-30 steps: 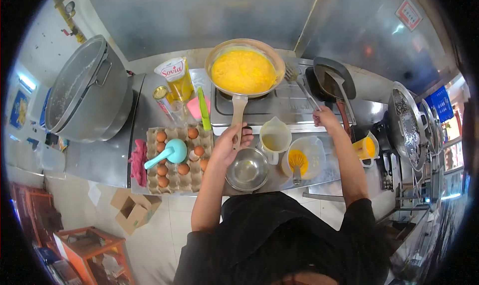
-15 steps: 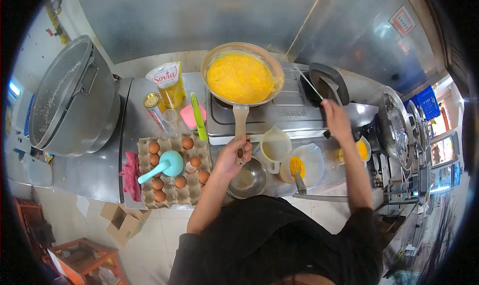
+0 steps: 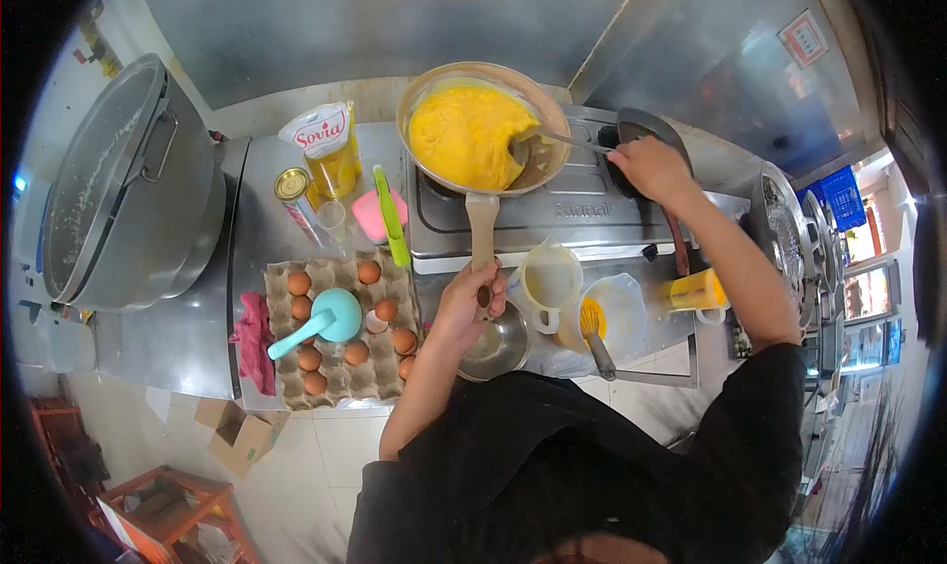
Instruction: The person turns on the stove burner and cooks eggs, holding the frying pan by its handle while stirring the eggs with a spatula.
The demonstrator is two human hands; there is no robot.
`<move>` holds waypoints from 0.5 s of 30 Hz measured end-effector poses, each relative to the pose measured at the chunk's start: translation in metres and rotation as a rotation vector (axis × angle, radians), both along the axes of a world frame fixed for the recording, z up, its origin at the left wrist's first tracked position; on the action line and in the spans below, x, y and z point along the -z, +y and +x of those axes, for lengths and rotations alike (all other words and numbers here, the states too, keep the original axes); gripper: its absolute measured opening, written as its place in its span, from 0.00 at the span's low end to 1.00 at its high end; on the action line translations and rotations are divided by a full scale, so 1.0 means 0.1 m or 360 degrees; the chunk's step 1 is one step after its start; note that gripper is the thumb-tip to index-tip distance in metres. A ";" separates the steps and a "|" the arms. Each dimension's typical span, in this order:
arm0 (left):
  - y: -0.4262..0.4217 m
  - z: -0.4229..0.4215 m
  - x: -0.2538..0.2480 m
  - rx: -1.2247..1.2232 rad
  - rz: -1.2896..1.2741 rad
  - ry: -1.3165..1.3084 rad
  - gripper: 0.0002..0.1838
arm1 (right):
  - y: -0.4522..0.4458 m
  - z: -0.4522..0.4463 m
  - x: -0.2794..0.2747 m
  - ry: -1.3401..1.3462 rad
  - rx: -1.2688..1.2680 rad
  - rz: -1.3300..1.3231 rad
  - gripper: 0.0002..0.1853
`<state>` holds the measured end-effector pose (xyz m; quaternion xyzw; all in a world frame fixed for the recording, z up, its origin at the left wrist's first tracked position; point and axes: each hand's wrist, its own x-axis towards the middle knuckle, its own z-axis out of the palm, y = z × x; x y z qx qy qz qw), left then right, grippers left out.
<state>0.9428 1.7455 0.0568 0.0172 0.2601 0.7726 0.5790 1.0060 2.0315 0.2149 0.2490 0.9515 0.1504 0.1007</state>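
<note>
A frying pan (image 3: 481,230) with yellow egg (image 3: 459,135) in it sits over the left part of the stove (image 3: 582,219). My left hand (image 3: 470,300) is wrapped round the end of the pan's handle. From the right, my right hand (image 3: 653,169) grips the handle of a metal spatula (image 3: 580,143), whose head lies in the pan at the egg's right edge. Bare pan surface shows beside the spatula head. Below the stove stand a clear measuring jug (image 3: 550,276) and a metal bowl (image 3: 505,350), partly hidden by my left hand.
An egg carton (image 3: 335,367) with a turquoise ladle (image 3: 337,315) lies left, near an oil pouch (image 3: 331,159) and a can (image 3: 293,185). A whisk (image 3: 598,345) leans in a jug (image 3: 623,312). A large pot (image 3: 148,199) stands far left, a dark pan (image 3: 646,125) right.
My right hand has moved up and left, bringing the spatula from the stove's right side into the pan. The egg's right edge has been pushed inward. My left hand still holds the pan handle.
</note>
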 end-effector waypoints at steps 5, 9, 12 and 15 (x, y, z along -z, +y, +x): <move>0.00 0.00 -0.01 0.0037 0.0013 0.0015 0.09 | 0.07 -0.17 0.12 0.0306 0.0125 -0.0181 0.21; -0.01 0.00 -0.07 0.0026 -0.0058 0.0016 0.10 | -0.14 -0.08 -0.51 0.0249 0.0005 0.0036 0.20; -0.01 0.00 -0.05 0.0001 -0.0044 0.0012 0.10 | -0.52 0.12 -0.95 0.0109 -0.0043 0.0143 0.20; 0.00 0.00 -0.05 0.0016 -0.0045 0.0018 0.10 | -0.64 0.23 -0.86 -0.0230 -0.0093 0.0134 0.22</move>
